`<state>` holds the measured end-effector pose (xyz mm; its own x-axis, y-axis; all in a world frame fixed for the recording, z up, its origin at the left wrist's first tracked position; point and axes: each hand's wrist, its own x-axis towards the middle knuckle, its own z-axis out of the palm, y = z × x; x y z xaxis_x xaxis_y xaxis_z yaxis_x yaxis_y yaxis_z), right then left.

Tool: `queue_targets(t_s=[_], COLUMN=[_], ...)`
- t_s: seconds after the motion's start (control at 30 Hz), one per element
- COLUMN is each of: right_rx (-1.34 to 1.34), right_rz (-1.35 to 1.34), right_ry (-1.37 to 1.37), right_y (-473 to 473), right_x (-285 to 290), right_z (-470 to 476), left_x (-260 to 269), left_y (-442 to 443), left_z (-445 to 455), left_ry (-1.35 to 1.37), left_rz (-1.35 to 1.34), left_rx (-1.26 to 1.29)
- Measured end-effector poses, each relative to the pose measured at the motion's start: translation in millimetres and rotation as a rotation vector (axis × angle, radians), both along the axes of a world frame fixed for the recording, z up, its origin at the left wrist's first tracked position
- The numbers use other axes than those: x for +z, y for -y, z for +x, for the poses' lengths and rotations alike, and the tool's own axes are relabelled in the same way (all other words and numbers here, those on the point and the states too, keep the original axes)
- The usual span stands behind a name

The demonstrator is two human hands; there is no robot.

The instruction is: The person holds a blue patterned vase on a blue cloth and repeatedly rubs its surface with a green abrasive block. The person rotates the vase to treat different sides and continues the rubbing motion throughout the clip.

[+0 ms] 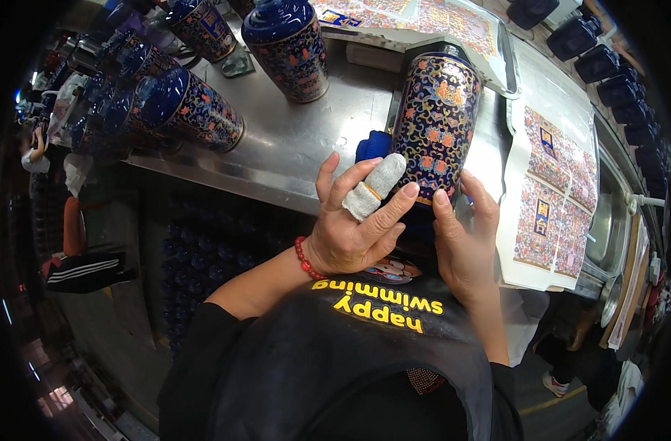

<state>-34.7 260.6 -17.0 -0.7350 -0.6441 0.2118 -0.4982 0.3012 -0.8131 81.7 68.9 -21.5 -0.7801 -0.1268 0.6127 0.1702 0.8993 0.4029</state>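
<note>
A glossy dark blue bottle (437,121) with a colourful floral and scroll pattern lies tilted before me, its neck pointing away and its base towards me. My left hand (357,220) is at the left of the base, index fingertip on the lower edge of the pattern. A grey cloth cover with an orange band wraps the middle finger (385,173), which is against the bottle's side. On the other side, my right hand (467,231) has its thumb at the base edge and its fingers along the side, partly hidden. A folded blue cloth (373,146) sits beside the bottle on the left.
Patterned bottles (286,52) stand on the steel table (280,160) at the left and back. Printed pattern sheets (555,204) lie on the right, near a metal sink (608,237). Dark blue bottles (616,91) line the far right. A person's shoe (555,384) shows at lower right.
</note>
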Motion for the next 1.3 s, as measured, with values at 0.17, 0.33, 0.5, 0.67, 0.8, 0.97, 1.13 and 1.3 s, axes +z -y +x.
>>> queue_targets(t_s=[0.17,0.33,0.5,0.67,0.8,0.97,1.13,1.3], right_rx=[-0.022,0.070,0.177,0.162,0.124,0.140,0.122,0.066], right_rz=[-0.030,-0.017,0.101,0.075,0.085,0.062,0.076,-0.045], right_ry=[0.126,-0.206,-0.544,-0.508,-0.543,-0.570,-0.612,-0.357], right_y=[0.8,4.1,1.6,2.2,-0.3,-1.9,5.3,9.0], right_x=[-6.0,6.7,25.0,29.4,31.8,34.9,27.3,19.0], right_z=[2.8,0.4,-7.9,-6.6,-5.4,-6.3,-0.7,6.7], left_x=[0.7,7.2,21.2,34.0,36.4,34.0,29.1,28.7], left_y=[1.1,2.1,4.2,1.0,-1.9,-3.0,-4.7,-4.3], left_z=[-0.7,-5.3,-15.0,-21.0,-23.8,-24.8,-28.9,-31.1], left_ry=[-0.008,-0.028,0.038,0.059,0.090,0.124,0.135,0.122], left_rz=[0.005,0.113,0.309,0.399,0.467,0.537,0.988,0.847], left_rx=[-0.009,-0.035,-0.069,-0.060,-0.045,-0.040,-0.098,-0.072])
